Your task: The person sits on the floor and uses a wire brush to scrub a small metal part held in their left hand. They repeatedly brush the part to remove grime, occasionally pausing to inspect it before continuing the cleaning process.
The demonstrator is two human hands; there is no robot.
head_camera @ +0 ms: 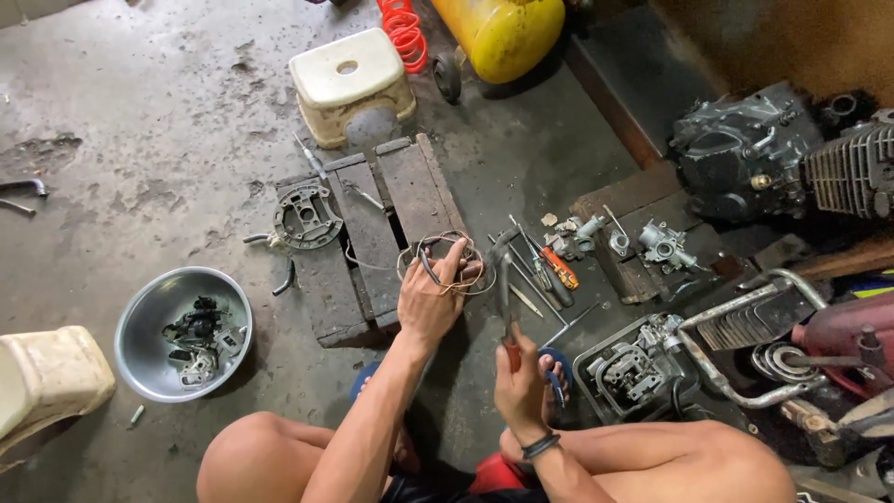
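My left hand [430, 296] reaches forward over a dark wooden pallet [372, 233] and holds a round coil of thin wire [447, 261], with loose wire ends trailing from it. My right hand [521, 380], a dark band on its wrist, grips the handle of a hammer [504, 279] that stands upright, its metal head just right of the coil. My bare knees show at the bottom edge.
A round metal plate [304, 216] lies on the pallet. Screwdrivers [549, 265] and carburettor parts [663, 244] lie to the right, engines [745, 149] beyond. A steel bowl [149, 307] of parts sits left, with plastic stools [352, 84] and a yellow tank [503, 33].
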